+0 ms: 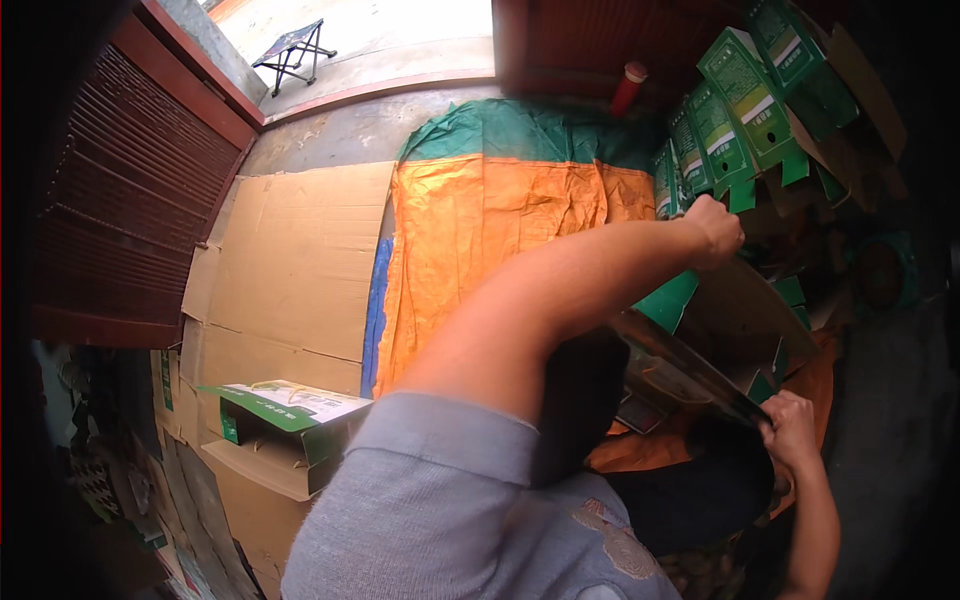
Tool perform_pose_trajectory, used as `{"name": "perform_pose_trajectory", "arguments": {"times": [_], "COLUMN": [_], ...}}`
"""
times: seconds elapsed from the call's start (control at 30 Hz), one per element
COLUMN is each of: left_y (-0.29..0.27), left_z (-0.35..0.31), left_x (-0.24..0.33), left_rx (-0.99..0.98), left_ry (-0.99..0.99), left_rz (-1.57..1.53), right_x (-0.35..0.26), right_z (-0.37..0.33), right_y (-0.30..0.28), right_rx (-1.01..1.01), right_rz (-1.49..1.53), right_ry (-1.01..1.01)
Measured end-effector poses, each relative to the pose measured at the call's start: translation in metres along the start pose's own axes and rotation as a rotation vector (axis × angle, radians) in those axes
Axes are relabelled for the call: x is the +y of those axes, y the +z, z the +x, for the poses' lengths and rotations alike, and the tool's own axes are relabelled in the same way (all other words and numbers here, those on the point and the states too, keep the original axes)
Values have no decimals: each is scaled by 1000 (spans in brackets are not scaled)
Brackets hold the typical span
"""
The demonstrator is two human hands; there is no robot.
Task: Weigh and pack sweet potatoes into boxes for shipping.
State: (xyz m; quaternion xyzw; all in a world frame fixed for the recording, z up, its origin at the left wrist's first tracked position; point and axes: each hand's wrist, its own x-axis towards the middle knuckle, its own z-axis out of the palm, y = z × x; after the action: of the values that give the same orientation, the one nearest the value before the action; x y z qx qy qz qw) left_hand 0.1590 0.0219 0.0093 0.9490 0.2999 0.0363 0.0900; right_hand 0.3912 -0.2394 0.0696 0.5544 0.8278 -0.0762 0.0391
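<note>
We see a flat, unfolded green-and-brown cardboard box (715, 335) held between both hands, low right of the view. Its long axis runs diagonally, from the upper end by the left hand down to the lower right end by the right hand; the brown inner face turns up, the printed green side shows along the near edge.

Left hand (715, 228) is clenched on the box's far upper edge, knuckles up. That arm crosses the view from the grey sleeve (440, 500) at bottom centre, bare forearm stretched up and to the right, elbow nearly straight. Right hand (790, 425) grips the box's lower corner, fingers curled round the edge, forearm coming up from the bottom right edge.

Just beyond the left hand stands a stack of the same green boxes (745, 95), leaning upright against a dark wall, and a red cylinder (628, 88) sits a bit left of them. Under and left of the left arm lies an orange and green tarp (500, 215) on the floor. Further left of that are flattened brown cardboard sheets (300, 260). Well left of both hands, near the sleeve, one folded-up green-topped box (290, 420) rests on the cardboard.

Room: concrete floor, dark red slatted shutter (130, 190) at far left, open doorway at top with a small folding stool (292, 50) outside in daylight.
</note>
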Motion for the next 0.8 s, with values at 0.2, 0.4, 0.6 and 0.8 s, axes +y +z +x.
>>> {"name": "perform_pose_trajectory", "arguments": {"times": [0.2,0.4,0.6,0.8], "left_y": [-29,-42,-36,-85], "left_z": [-63,-227,-431,-554], "left_x": [-84,-160,-205,-225], "left_rx": [146,194,245,-76], "left_ry": [-231,-532,-696,-801], "left_rz": [-42,5,168,386], "right_x": [-34,-114,-259,-388], "right_z": [88,188,250,274], "right_y": [-64,-59,-17,68], "right_rx": [36,31,49,-20], "right_rz": [-184,-500,-422,-93], "right_ry": [-154,-534,-806,-805]}}
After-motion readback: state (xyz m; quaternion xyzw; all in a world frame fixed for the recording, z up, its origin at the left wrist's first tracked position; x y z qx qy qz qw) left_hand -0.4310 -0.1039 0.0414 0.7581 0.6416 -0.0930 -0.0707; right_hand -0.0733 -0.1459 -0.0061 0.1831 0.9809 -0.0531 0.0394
